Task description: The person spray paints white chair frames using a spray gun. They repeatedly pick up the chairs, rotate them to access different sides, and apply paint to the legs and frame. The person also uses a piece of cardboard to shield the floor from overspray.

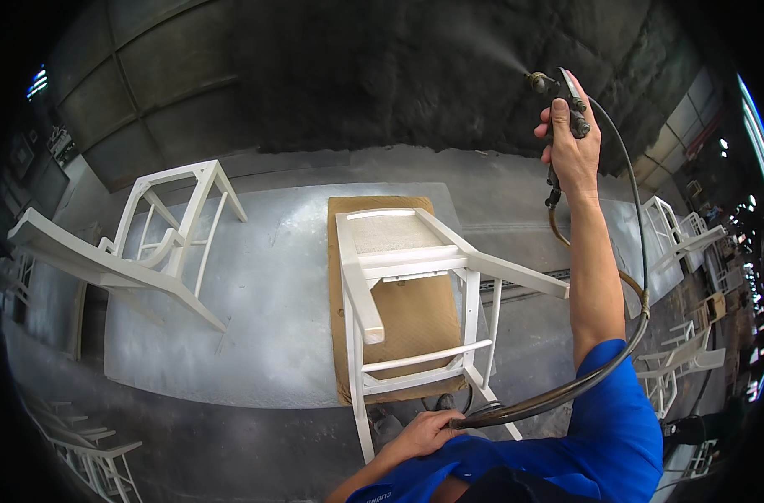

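Raised at the upper right, my right hand (576, 155) is closed round a spray gun (571, 109), its thumb lying along the gun's side. A pale mist leaves the nozzle toward the upper left, against the dark wall. Close to my body, my left hand (430, 432) is closed round a dark hose (549, 401). Loops of hose rise past my right arm toward the gun. Just ahead of me a white wooden chair (415, 261) lies tipped over on brown cardboard (398, 318), apart from both hands. My left fingers are partly hidden.
The cardboard lies on a pale grey board (273, 344). On its left side rests a second white chair (105, 272), also tipped. More white chairs (679, 360) are at the right and lower left. A dark, coated wall (357, 84) closes off the far side.
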Available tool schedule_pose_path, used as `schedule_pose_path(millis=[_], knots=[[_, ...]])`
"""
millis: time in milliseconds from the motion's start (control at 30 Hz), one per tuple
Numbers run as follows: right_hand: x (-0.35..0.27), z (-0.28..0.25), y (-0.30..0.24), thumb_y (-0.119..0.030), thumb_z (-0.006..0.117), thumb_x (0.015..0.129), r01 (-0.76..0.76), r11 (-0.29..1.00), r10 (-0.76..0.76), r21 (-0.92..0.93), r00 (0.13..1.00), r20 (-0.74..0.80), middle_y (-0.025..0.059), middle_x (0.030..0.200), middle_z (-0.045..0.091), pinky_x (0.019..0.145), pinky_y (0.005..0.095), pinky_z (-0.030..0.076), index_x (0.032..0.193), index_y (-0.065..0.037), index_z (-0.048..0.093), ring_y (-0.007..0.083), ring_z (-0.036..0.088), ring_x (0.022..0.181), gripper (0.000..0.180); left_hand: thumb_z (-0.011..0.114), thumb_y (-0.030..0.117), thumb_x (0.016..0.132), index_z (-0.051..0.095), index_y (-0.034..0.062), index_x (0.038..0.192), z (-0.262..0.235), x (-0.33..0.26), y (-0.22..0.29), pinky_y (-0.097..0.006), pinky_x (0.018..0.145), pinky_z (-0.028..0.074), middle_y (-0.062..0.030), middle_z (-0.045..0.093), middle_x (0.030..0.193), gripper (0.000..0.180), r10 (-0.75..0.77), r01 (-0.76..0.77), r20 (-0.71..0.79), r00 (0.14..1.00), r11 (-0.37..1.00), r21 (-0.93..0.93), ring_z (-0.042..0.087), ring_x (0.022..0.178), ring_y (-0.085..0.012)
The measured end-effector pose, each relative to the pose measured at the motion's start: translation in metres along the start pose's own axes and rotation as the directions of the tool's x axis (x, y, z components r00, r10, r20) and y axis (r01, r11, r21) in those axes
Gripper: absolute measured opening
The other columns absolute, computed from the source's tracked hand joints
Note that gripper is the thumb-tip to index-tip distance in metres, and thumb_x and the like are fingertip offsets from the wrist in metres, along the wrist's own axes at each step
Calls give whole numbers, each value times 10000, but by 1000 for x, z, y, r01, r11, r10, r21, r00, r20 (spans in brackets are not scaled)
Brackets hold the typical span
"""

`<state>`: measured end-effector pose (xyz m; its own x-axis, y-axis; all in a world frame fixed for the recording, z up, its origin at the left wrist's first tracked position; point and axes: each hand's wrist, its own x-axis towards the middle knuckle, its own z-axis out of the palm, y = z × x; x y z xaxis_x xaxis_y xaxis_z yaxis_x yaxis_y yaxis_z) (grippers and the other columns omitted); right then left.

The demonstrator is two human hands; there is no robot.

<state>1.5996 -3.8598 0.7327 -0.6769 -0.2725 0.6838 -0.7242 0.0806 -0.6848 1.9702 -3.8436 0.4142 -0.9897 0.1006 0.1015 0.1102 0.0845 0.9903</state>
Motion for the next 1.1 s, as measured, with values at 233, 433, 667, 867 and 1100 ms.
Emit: schedule_pose_path(millis=[233,433,667,867,1100], knots=[[-26,58,22,-417,672,1017,-141,979,168,-148,968,187,-5,885,645,559,247,507,1513,-264,547,64,635,728,533,740,165,933,696,22,1156,-14,-18,-16,-397,831,573,-168,749,1060,268,0,-5,-46,999,993,-119,739,973,-356],[-114,119,116,-347,673,1005,8,922,211,-387,828,520,253,1195,724,967,438,540,1483,-192,561,415,692,1146,514,749,159,935,708,25,1153,-9,-29,-24,-358,829,582,-156,757,1047,260,-4,-24,-194,981,989,-143,755,936,-304],[-182,176,207,-370,652,1000,33,878,304,-478,732,609,257,971,740,878,491,546,1485,-220,550,435,716,948,518,724,265,971,718,30,1161,-12,-47,-34,-350,821,579,-154,772,1026,302,-308,266,-141,941,930,-253,760,937,-261],[-205,219,237,-358,649,1009,-42,902,331,-429,705,627,267,1112,729,931,483,533,1500,-216,531,442,700,1033,525,711,331,975,717,40,1159,-13,-52,-35,-380,848,571,-174,762,1035,345,-401,354,-143,905,896,-268,750,954,-309],[-210,254,255,-392,642,1007,-138,891,388,-433,727,567,274,1007,731,895,482,542,1485,-217,548,443,706,983,518,687,330,990,700,51,1138,-11,-57,-42,-427,831,555,-208,738,1003,316,-494,391,-181,851,824,-410,720,953,-399]])
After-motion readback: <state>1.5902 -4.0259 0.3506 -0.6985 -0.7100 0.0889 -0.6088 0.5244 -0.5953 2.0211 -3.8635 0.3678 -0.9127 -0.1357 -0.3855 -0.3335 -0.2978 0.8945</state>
